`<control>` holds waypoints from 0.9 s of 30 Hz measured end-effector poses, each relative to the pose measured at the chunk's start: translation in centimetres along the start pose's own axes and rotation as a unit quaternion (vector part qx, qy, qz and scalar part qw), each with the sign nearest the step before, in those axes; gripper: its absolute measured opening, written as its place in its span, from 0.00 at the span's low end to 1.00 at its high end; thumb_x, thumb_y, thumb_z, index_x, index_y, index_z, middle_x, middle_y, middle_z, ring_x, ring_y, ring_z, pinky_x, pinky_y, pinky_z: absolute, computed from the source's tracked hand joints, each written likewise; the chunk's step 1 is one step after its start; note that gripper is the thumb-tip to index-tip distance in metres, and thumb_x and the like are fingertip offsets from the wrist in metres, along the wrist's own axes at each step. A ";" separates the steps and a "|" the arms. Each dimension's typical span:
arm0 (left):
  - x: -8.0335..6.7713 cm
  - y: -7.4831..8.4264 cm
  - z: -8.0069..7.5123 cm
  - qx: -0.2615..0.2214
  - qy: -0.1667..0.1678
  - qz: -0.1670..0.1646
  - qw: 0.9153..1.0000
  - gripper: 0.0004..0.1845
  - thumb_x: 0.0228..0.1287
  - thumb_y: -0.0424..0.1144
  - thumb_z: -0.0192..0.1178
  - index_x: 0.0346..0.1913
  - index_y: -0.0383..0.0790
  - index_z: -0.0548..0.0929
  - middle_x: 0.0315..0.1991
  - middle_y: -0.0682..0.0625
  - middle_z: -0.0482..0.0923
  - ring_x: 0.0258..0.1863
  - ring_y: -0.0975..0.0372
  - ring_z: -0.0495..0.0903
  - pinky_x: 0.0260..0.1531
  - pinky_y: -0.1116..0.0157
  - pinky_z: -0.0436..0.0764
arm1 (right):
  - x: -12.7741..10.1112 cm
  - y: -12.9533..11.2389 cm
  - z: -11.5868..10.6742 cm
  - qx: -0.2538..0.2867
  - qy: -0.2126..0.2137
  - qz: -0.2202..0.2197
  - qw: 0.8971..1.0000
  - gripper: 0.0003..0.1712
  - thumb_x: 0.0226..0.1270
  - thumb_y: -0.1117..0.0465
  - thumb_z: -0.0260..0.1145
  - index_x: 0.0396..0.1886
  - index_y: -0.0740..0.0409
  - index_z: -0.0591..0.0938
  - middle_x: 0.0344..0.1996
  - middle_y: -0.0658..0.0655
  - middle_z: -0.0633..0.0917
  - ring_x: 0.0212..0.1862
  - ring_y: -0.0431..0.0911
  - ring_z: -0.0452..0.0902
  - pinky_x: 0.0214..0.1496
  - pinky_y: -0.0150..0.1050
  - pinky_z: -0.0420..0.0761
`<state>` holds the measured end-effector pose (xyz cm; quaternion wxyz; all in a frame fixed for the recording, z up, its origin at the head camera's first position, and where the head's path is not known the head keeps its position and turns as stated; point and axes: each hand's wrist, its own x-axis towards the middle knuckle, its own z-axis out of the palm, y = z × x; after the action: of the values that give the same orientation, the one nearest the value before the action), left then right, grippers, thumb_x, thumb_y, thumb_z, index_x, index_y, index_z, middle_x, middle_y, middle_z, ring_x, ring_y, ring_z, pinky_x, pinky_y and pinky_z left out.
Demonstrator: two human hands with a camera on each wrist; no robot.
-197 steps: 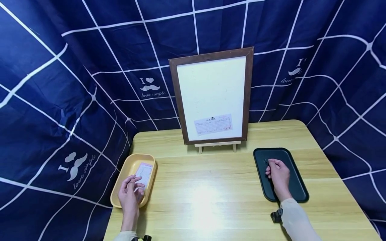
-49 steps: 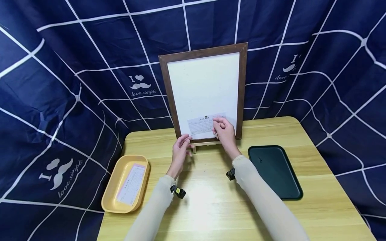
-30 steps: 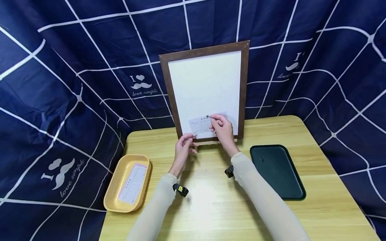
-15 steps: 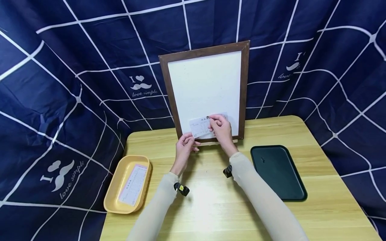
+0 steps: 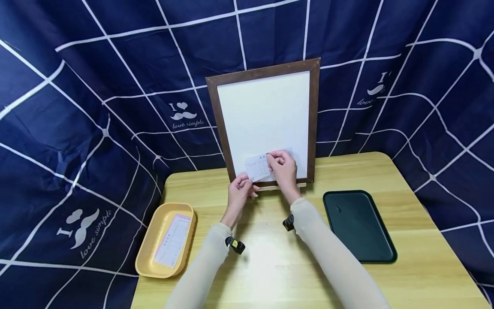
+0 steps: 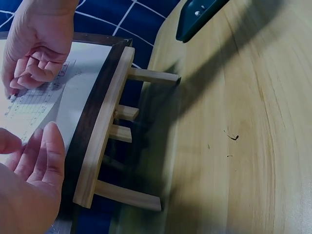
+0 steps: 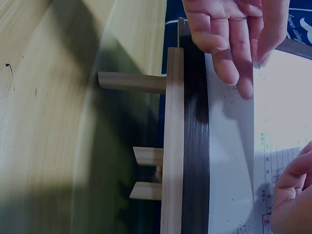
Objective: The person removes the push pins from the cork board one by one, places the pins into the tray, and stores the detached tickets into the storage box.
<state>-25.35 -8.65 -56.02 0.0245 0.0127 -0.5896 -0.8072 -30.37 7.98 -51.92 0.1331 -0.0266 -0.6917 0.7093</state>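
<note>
In the head view, a printed paper slip (image 5: 256, 167) lies against the lower part of a white board (image 5: 266, 111) in a brown wooden frame. My left hand (image 5: 239, 193) pinches the slip's lower left corner between thumb and fingers and lifts it off the board. My right hand (image 5: 284, 169) is at the slip's top middle, thumb and forefinger pinching a small dark thumbtack (image 5: 268, 154), mostly covered by the fingertips. The left wrist view has the right hand (image 6: 41, 48) curled over the slip (image 6: 36, 102). Specks dot the board (image 7: 229, 126) in the right wrist view.
A small wooden easel (image 6: 105, 131) props the board on the wooden table (image 5: 266, 257). At left stands a yellow basket (image 5: 144, 253) with another printed slip (image 5: 173, 240) inside. A dark green tray (image 5: 359, 227) with tiny bits lies at right. Blue gridded curtains (image 5: 154, 64) surround the table.
My left hand went from the basket to the slip's corner, and my right from the tray to its top. The slip's left side has since been raised and bent toward the right.
</note>
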 end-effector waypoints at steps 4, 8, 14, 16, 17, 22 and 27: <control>0.0 -0.3 0.1 0.006 -0.005 0.001 1.000 0.08 0.79 0.23 0.58 0.54 0.25 0.81 0.40 0.23 0.85 0.32 0.55 0.90 0.28 0.64 0.88 | -0.1 0.3 0.0 0.007 0.019 0.004 1.000 0.10 0.75 0.59 0.76 0.46 0.62 0.88 0.23 0.49 0.85 0.27 0.40 0.79 0.26 0.27 0.75; 0.0 -0.3 0.0 0.008 -0.004 0.008 1.000 0.07 0.79 0.23 0.57 0.54 0.24 0.81 0.39 0.26 0.86 0.31 0.55 0.90 0.27 0.65 0.88 | 0.0 0.4 0.2 0.019 0.027 0.000 0.999 0.10 0.74 0.59 0.77 0.45 0.62 0.89 0.23 0.49 0.85 0.26 0.41 0.79 0.25 0.27 0.75; 0.0 -0.1 -0.2 0.006 0.003 0.007 1.000 0.05 0.79 0.23 0.58 0.51 0.27 0.81 0.39 0.28 0.87 0.31 0.51 0.90 0.26 0.66 0.88 | 0.1 0.5 0.2 0.018 0.024 -0.004 1.000 0.10 0.73 0.58 0.78 0.42 0.60 0.89 0.21 0.48 0.83 0.25 0.41 0.77 0.24 0.27 0.74; 0.0 -0.1 -0.2 0.006 0.001 0.007 1.000 0.05 0.79 0.23 0.57 0.51 0.27 0.81 0.41 0.26 0.86 0.31 0.52 0.90 0.26 0.66 0.88 | 0.1 0.7 0.1 0.016 0.023 -0.006 1.000 0.10 0.73 0.57 0.78 0.42 0.60 0.90 0.21 0.48 0.83 0.25 0.41 0.77 0.24 0.27 0.74; 0.0 -0.1 -0.2 0.007 -0.001 0.007 1.000 0.05 0.79 0.22 0.57 0.51 0.27 0.81 0.43 0.24 0.86 0.31 0.53 0.90 0.26 0.66 0.88 | 0.1 0.7 0.1 0.017 0.023 -0.009 1.000 0.10 0.73 0.57 0.78 0.42 0.60 0.90 0.21 0.48 0.83 0.24 0.40 0.76 0.24 0.27 0.74; -0.1 -0.1 -0.1 0.010 -0.009 0.009 1.000 0.06 0.80 0.22 0.56 0.52 0.26 0.81 0.45 0.22 0.85 0.30 0.56 0.89 0.27 0.65 0.88 | 0.3 1.0 -0.2 0.024 0.018 -0.024 0.999 0.11 0.73 0.58 0.78 0.42 0.62 0.90 0.20 0.49 0.82 0.24 0.40 0.76 0.24 0.27 0.73; 0.1 -0.2 -0.2 0.007 -0.009 0.009 1.000 0.06 0.79 0.22 0.57 0.51 0.27 0.81 0.43 0.25 0.86 0.30 0.55 0.90 0.27 0.65 0.88 | 0.4 1.0 -0.2 0.028 0.008 -0.038 0.999 0.12 0.73 0.59 0.79 0.43 0.65 0.90 0.21 0.52 0.82 0.24 0.41 0.75 0.24 0.27 0.73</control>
<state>-25.42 -8.81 -56.24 0.0262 0.0003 -0.5952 -0.8031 -30.83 8.22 -52.85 0.1657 -0.0024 -0.6710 0.7227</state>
